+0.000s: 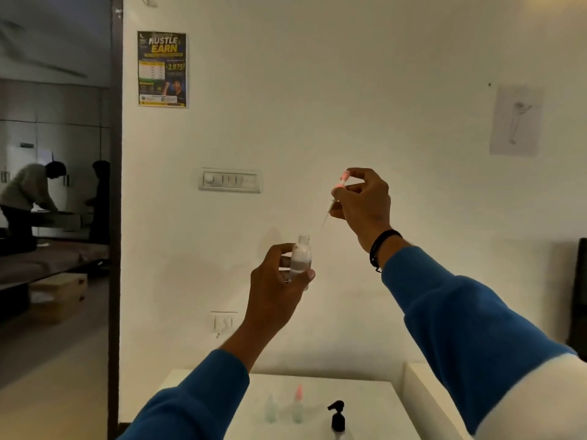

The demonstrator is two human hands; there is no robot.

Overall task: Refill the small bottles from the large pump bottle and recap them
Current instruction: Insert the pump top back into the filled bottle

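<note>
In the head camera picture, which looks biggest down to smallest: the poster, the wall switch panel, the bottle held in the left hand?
1. Poster.
2. Wall switch panel.
3. Held bottle.
The bottle is nearer the camera, so its true size relative to the panel is unsure.

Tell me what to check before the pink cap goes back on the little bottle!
1. Bottle held firm: ok, the left hand wraps it, thumb across the front.
2. Neck open and pointing up: ok, nothing is on it and the bottle stands nearly upright.
3. Cap held: ok, the right hand pinches it by the pink top.
4. Tube under the cap lined up with the neck: not ok, its tip hangs above and to the right of the opening.
5. Bottle full enough: cannot tell, the clear liquid is hard to see.
6. Other bottles on the table out of the way: ok, they stand far below the hands.
</note>
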